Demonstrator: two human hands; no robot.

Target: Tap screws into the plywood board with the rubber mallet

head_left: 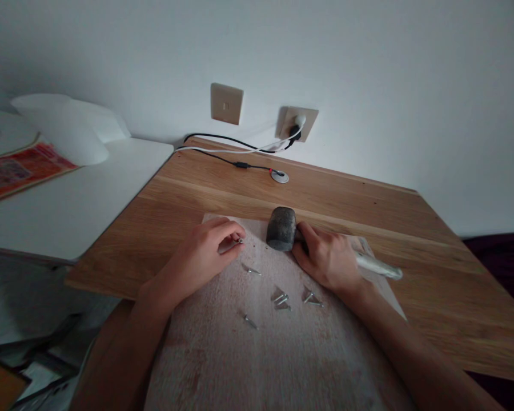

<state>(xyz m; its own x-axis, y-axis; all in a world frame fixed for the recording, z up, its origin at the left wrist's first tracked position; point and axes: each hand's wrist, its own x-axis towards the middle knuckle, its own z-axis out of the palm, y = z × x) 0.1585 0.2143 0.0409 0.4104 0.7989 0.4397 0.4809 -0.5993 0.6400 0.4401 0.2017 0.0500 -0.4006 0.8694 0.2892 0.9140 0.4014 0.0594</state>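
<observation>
My left hand is over the upper left of a pale wooden board. Thumb and index finger are pinched around a small metal screw, mostly covered by the fingertips. My right hand is wrapped round the handle of a rubber mallet, close behind its dark head. The pale end of the handle sticks out to the right of the hand. Two small dark holes show in the board between my hands. Nearer to me lie several loose screws, among them one single screw and another.
The board lies on a wooden desk. Black and white cables run along the wall to a socket, and one enters a round grommet. At left stands a white table with a white roll and a red-orange printed sheet.
</observation>
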